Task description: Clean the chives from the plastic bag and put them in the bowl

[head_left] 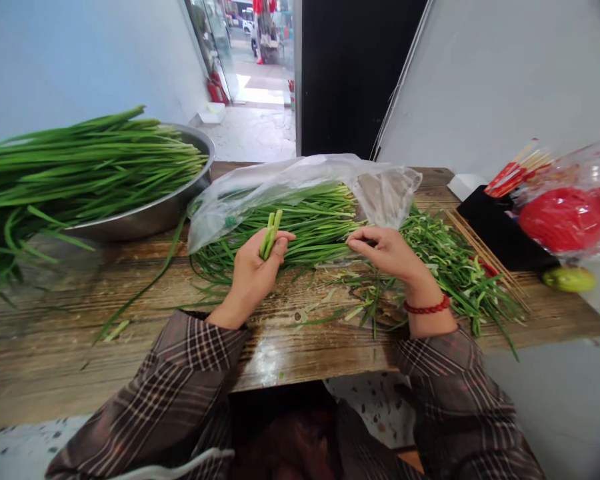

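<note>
My left hand (258, 265) is closed round a few garlic chives (271, 235), whose pale green stalk ends stick up above the thumb. My right hand (383, 250) is pinched, thumb against forefinger, beside the pale ends of a pile of garlic chives (310, 220); what sits between those fingertips, if anything, is too small to tell. A clear plastic bag (280, 177) partly covers the pile. Right of and beneath my right wrist lies a heap of loose leaves and trimmings (450, 267).
A metal basin (200, 143) on the left holds a large bundle of chives (90, 167) that overhangs it. Wooden skewers (485, 257), a black holder (505, 230), a red plastic-wrapped bundle (563, 220) and a yellow-green fruit (570, 279) are at the right of the wooden table (145, 360).
</note>
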A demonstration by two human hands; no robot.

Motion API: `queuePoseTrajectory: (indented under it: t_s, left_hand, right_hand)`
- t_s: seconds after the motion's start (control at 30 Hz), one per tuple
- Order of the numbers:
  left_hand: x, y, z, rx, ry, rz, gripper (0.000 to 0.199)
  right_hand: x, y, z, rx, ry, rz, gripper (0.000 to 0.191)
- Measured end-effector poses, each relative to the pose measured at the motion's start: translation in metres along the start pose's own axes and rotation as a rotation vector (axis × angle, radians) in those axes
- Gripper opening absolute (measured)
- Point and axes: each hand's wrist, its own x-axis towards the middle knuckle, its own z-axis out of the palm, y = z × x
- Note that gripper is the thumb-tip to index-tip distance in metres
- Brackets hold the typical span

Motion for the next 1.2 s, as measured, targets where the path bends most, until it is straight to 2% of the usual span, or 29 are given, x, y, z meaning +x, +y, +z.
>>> queuePoseTrajectory:
  t_s: [0.1,0.17,0.27,0.37,0.47,0.57,0.7,0.77,0.87,0.93,1.0,1.1,1.2]
  left_hand:
    - [-0.001,0.008,0.001,0.005,0.009,0.082,0.035]
    - [-0.002,0.011,0.003,-0.007,-0.041,0.112,0.035]
    - [-0.003,0.012,0.007,-0.032,-0.203,0.069,0.037]
    - [-0.003,0.01,0.01,-0.022,-0.343,0.026,0.038]
    - [-0.003,0.009,0.01,0.007,-0.364,0.026,0.036]
    - [-0.003,0.009,0.011,0.014,-0.361,0.04,0.035]
    - [-0.004,0.009,0.013,-0.006,-0.52,0.011,0.036]
    - [-0.004,0.009,0.014,0.01,-0.493,0.013,0.038]
    - [-0.003,0.007,0.012,0.028,-0.409,0.026,0.039]
    - [-0.002,0.005,0.011,0.008,-0.395,0.014,0.04]
    - [-0.002,0.004,0.01,-0.014,-0.377,0.005,0.042]
    - [-0.003,0.004,0.009,-0.001,-0.36,0.018,0.041]
    - [-0.003,0.006,0.01,0.038,-0.35,0.053,0.04]
  right_hand:
    - [0.0,-0.009,0.004,0.129,-0.033,0.033,0.021]
    - [0.0,-0.014,0.01,0.173,-0.046,0.039,0.022]
    - [0.001,-0.02,0.021,0.167,0.003,0.007,0.019]
    - [0.002,-0.022,0.03,0.077,0.061,-0.092,0.016]
    - [0.002,-0.021,0.034,-0.038,0.058,-0.205,0.014]
    - [0.0,-0.023,0.037,-0.072,0.082,-0.247,0.011]
    - [-0.001,-0.029,0.044,-0.002,0.118,-0.189,0.012]
    - [-0.001,-0.028,0.044,0.066,0.143,-0.115,0.014]
    - [0.001,-0.021,0.039,0.13,0.286,-0.003,0.018]
    - [0.001,-0.016,0.033,0.147,0.406,0.029,0.019]
    - [0.002,-0.016,0.028,0.169,0.453,0.031,0.021]
    - [0.001,-0.02,0.027,0.158,0.34,-0.024,0.024]
    - [0.001,-0.025,0.033,0.073,0.193,-0.122,0.017]
